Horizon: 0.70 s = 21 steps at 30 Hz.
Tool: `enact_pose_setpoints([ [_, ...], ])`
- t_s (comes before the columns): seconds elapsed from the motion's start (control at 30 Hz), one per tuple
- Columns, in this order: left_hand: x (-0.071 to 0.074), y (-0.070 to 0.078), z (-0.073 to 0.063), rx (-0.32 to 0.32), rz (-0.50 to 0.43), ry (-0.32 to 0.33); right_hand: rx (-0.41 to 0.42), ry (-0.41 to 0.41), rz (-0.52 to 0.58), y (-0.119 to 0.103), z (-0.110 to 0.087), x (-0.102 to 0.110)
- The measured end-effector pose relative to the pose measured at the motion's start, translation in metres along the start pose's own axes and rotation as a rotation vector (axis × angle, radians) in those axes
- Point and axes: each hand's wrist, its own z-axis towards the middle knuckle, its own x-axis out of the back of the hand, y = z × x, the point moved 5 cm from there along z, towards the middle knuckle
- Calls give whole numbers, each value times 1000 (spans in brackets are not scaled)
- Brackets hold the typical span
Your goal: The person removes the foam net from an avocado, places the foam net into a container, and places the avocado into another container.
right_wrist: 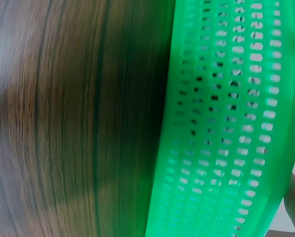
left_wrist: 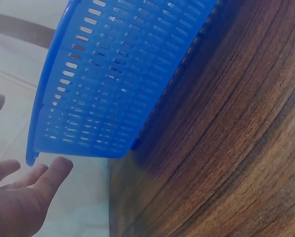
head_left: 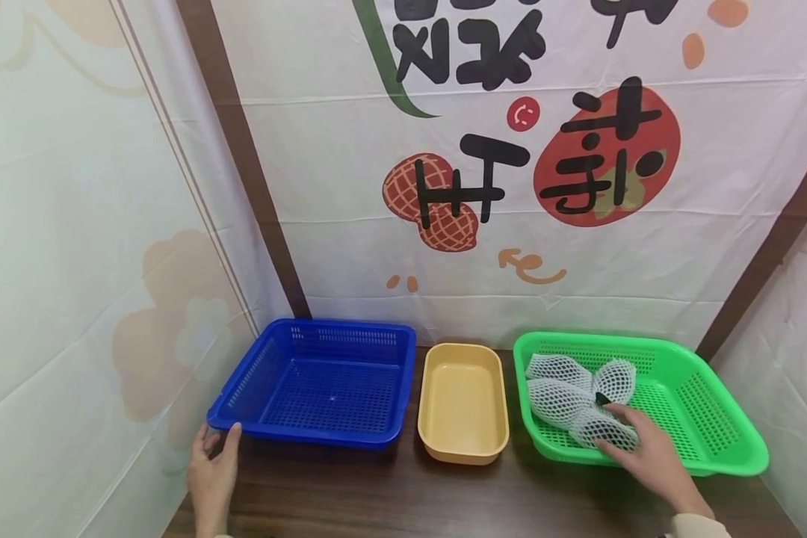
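Several items in white foam netting point(head_left: 560, 401) lie in the left half of the green basket point(head_left: 731, 426). My right hand point(head_left: 652, 453) reaches over the basket's front rim. Its thumb and fingers grip the nearest netted item point(head_left: 595, 427) from both sides; what the netting wraps is hidden. A small dark piece shows by the fingertips. At the front left corner of the blue basket point(head_left: 309, 433) is my left hand point(head_left: 213, 471), fingers loosely bent, fingertips close to the rim. The left wrist view has those fingers point(left_wrist: 53, 175) just beneath the blue corner, holding nothing.
Between the two baskets stands a yellow plastic tub point(head_left: 462, 403) with nothing in it. All three containers rest on a dark wood-grain table point(head_left: 376, 489). A white printed cloth point(head_left: 336, 187) hangs close behind them, and more cloth walls both sides.
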Motion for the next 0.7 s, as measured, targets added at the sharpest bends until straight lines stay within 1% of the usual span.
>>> enact_pose_setpoints([
  [0.23, 0, -3, 4, 14, -43, 52, -55, -51, 21, 15, 2, 7],
  [0.37, -5, -6, 7, 49, -104, 78, -58, -65, 14, 21, 4, 10],
  [0.47, -8, -7, 9, 80, -145, 92, -36, -81, 20, 24, 5, 12],
  [0.53, -10, -7, 10, 91, -173, 98, -44, -109, 40, 26, 6, 13],
  [0.7, -12, -8, 11, 105, -219, 108, -108, -195, 96, 32, 8, 14],
])
